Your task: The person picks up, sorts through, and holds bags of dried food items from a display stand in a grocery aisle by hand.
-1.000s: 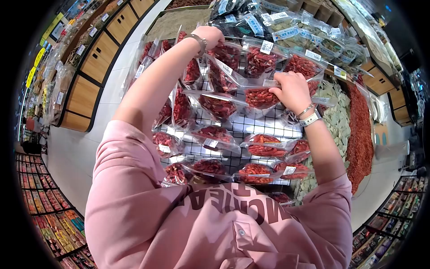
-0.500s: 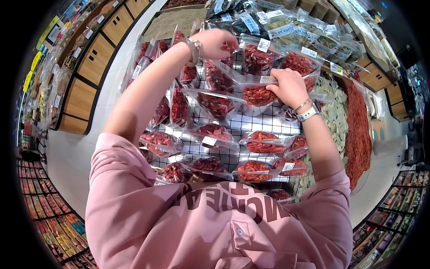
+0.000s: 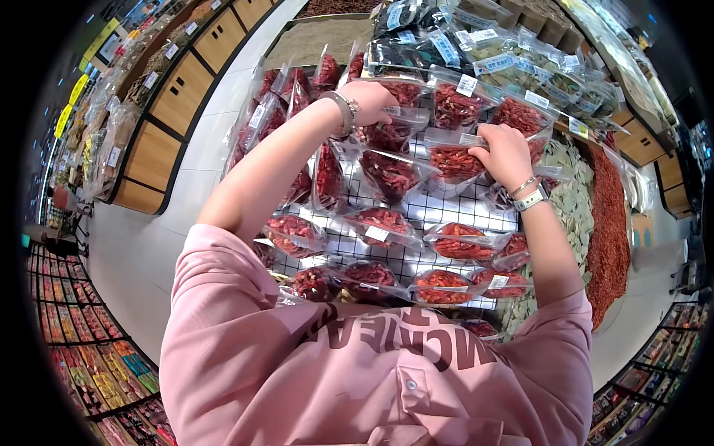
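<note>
Clear bags of dried red chilies stand and lie in rows on a black wire grid (image 3: pixel 439 212). With fingers bent, my left hand (image 3: pixel 368 102) grips the top edge of one chili bag (image 3: pixel 385 136), near its white label. My right hand (image 3: pixel 506 154) is closed on the upper edge of another chili bag (image 3: pixel 454 162), just to the right of the first. Its thumb lies on the near side of the plastic; the other fingers are partly hidden behind. One more chili bag (image 3: pixel 388 175) sits below my left hand, untouched.
Packs of dark dried goods (image 3: pixel 401 56) with blue labels lie at the back. Pale dried slices (image 3: pixel 569 201) and a heap of loose red chilies (image 3: pixel 608 230) border the grid on the right. Wooden cabinets (image 3: pixel 178 89) stand across the aisle at left.
My left hand has come down from above the chili bags onto the top of one. My right hand stays on its bag. The whole view has shifted, so things appear further right.
</note>
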A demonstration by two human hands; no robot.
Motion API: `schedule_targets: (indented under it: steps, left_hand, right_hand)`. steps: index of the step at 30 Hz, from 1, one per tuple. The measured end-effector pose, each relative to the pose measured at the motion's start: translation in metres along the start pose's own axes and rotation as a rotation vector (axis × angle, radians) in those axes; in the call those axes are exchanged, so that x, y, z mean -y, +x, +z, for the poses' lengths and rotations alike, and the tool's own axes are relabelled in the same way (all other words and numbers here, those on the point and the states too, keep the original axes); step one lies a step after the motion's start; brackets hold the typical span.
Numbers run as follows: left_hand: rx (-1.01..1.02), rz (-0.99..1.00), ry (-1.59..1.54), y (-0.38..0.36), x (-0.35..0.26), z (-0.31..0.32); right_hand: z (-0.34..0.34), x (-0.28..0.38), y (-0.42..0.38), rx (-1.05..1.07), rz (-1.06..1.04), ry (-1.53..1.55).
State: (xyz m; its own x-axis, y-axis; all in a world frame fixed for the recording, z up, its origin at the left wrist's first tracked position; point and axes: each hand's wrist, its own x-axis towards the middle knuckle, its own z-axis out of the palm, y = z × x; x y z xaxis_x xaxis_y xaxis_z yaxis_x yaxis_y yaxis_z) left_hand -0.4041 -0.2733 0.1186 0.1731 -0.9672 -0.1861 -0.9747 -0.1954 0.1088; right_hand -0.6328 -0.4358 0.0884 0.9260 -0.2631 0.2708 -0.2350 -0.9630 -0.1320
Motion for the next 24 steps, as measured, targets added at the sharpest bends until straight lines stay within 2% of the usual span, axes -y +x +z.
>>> schedule_targets:
  steps: [6,12,15,16,18,20,22,24]
  left_hand:
    - [-0.039,-0.043,0.024,-0.003,0.009,0.005]
    - [-0.058,-0.103,-0.006,-0.005,0.005,0.007]
    - [-0.091,-0.080,-0.045,-0.008,0.006,0.010]
    - [-0.084,-0.083,-0.053,-0.009,0.005,0.009]
    - [-0.070,-0.087,-0.066,-0.013,0.000,0.005]
    - [-0.083,-0.094,-0.075,-0.016,-0.006,-0.002]
    - [-0.152,-0.097,-0.116,-0.019,-0.015,-0.011]
    - [-0.193,-0.102,-0.119,-0.020,-0.030,-0.025]
  right_hand:
    - [0.007,0.004,0.009,-0.010,0.022,-0.006]
    - [-0.013,-0.004,0.016,0.277,0.137,0.040]
    - [-0.020,-0.029,0.016,0.314,0.057,0.335]
    - [-0.030,-0.034,0.020,0.392,0.160,0.353]
    - [-0.025,-0.068,0.019,0.230,0.128,0.414]
    - [-0.025,-0.100,0.011,0.219,0.190,0.364]
    - [-0.031,-0.122,0.010,0.277,0.161,0.195]
    - [-0.041,-0.127,0.004,0.215,0.135,0.095]
